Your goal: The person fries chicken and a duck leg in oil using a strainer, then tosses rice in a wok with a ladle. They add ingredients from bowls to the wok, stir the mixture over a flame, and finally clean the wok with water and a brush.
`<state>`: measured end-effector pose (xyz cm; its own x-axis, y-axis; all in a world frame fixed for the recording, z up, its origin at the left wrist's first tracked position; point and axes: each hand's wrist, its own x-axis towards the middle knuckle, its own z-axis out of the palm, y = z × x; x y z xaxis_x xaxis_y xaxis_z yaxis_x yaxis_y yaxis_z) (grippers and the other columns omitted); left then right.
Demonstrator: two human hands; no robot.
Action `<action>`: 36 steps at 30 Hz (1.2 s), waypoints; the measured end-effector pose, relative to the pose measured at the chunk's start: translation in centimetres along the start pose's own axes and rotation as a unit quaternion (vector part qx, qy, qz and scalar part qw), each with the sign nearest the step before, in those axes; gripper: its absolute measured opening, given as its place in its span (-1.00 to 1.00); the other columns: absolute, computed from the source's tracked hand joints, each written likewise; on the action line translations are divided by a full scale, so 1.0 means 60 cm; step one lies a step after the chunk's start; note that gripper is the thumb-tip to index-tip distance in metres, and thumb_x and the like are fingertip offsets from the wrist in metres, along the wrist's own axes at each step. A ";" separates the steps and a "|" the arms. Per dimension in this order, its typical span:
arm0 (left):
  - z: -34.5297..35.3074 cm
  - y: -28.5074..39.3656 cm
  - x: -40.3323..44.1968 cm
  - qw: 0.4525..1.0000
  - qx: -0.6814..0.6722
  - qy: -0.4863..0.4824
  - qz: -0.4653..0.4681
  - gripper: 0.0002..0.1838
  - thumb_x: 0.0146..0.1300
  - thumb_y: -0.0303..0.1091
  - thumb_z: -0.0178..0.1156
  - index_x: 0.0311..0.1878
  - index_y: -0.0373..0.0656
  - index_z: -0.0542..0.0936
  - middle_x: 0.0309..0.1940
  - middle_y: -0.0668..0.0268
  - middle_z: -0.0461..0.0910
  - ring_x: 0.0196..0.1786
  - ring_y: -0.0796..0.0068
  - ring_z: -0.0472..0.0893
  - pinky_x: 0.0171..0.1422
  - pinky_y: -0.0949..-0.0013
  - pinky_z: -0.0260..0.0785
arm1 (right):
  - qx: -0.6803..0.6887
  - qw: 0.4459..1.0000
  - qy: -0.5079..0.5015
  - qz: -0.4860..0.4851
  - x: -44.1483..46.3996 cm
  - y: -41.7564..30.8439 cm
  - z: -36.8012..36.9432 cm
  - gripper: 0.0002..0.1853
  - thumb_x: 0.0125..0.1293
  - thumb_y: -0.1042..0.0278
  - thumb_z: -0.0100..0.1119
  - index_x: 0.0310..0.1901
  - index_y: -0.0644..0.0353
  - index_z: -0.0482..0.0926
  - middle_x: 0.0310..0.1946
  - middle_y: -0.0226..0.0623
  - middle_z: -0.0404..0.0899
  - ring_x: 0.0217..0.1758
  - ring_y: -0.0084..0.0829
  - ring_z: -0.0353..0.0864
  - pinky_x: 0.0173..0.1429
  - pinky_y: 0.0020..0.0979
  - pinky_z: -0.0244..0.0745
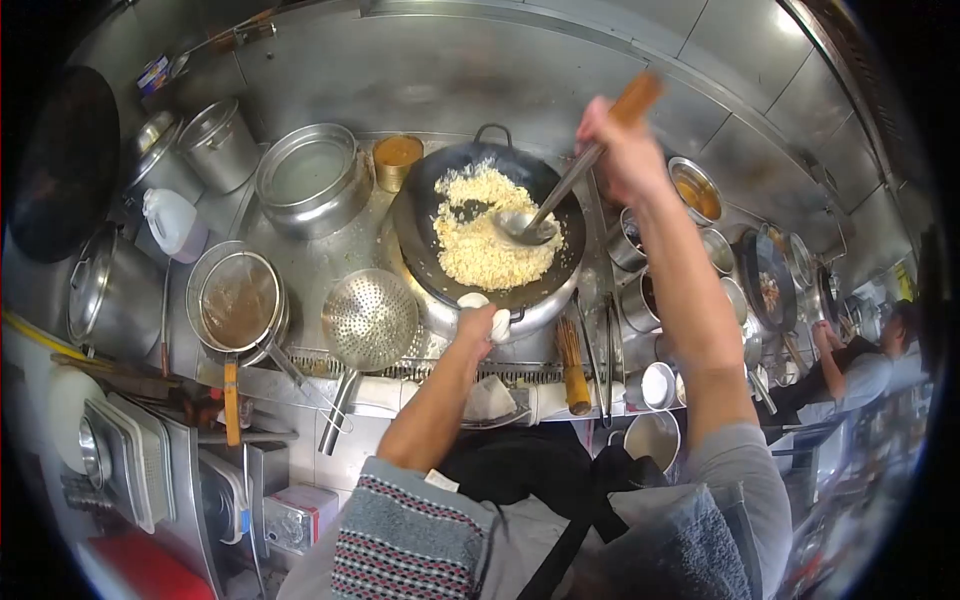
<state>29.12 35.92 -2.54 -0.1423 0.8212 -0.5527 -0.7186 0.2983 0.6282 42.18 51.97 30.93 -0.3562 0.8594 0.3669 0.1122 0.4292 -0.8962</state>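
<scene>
Wok [418, 225] w/ 1 ladle [522, 231]

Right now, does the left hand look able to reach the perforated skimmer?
Probably yes: the perforated skimmer lies uncovered near the left hand, though that hand would likely have to release the white cloth first.

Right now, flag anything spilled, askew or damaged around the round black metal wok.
Nothing stands out: the pale-yellow rice lies inside the wok, and the left hand grips its near side through a bunched white cloth.
</scene>
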 end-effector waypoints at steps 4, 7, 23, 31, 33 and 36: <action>0.036 0.059 -0.211 0.994 -0.085 0.057 0.031 -0.85 0.17 -0.51 0.12 -0.21 -0.36 0.51 -0.39 0.13 0.60 -0.47 0.26 0.63 -0.51 0.21 0.49 | 0.196 0.956 0.085 -0.201 -0.059 -0.246 -0.046 -0.72 0.42 0.17 0.12 -0.37 0.18 0.47 -0.57 -0.46 0.40 -0.65 -0.64 0.28 -0.49 -0.55 0.25; 0.058 0.082 -0.174 0.998 -0.036 0.042 0.000 -0.88 0.22 -0.48 0.06 -0.23 -0.33 0.50 -0.44 0.16 0.57 -0.53 0.32 0.58 -0.53 0.23 0.42 | 0.187 0.932 0.162 -0.263 -0.094 -0.266 -0.041 -0.77 0.38 0.25 0.17 -0.38 0.14 0.42 -0.63 -0.48 0.38 -0.69 -0.68 0.27 -0.59 -0.58 0.19; 0.017 0.039 -0.110 0.998 0.054 0.019 0.030 -0.85 0.16 -0.48 0.15 -0.21 -0.31 0.47 -0.44 0.20 0.54 -0.57 0.34 0.54 -0.56 0.25 0.35 | 0.196 0.956 0.219 0.020 -0.029 0.037 0.118 -0.75 0.31 0.33 0.26 -0.27 0.06 0.31 -0.67 -0.58 0.26 -0.72 -0.67 0.23 -0.69 -0.57 0.14; -0.030 -0.010 -0.289 0.995 0.075 0.017 0.056 -0.78 0.21 -0.52 0.10 -0.06 -0.23 0.46 -0.23 0.17 0.57 -0.29 0.34 0.63 -0.35 0.25 0.55 | 0.244 0.952 0.171 -0.077 -0.028 -0.145 -0.001 -0.73 0.34 0.25 0.24 -0.30 0.14 0.32 -0.69 -0.48 0.30 -0.75 -0.65 0.21 -0.68 -0.51 0.15; 0.022 0.048 -0.202 0.998 -0.036 0.039 -0.017 -0.83 0.26 -0.35 0.09 -0.22 -0.27 0.49 -0.38 0.13 0.59 -0.47 0.24 0.60 -0.46 0.14 0.45 | 0.218 0.952 0.203 -0.076 -0.059 -0.147 0.012 -0.71 0.32 0.25 0.26 -0.39 0.11 0.32 -0.72 -0.52 0.28 -0.76 -0.67 0.20 -0.66 -0.51 0.15; 0.004 -0.011 -0.051 0.995 0.095 0.012 0.035 -0.81 0.19 -0.40 0.13 -0.21 -0.34 0.53 -0.41 0.16 0.60 -0.48 0.27 0.58 -0.45 0.19 0.41 | 0.132 0.973 0.185 0.031 -0.047 0.025 0.108 -0.77 0.28 0.29 0.30 -0.39 0.15 0.44 -0.66 -0.51 0.39 -0.68 -0.63 0.34 -0.62 -0.52 0.23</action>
<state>30.16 33.34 -1.15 -0.2058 0.8315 -0.5159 -0.5651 0.3294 0.7564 37.33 48.39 26.97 0.0070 0.9434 0.3316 -0.1375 0.3293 -0.9341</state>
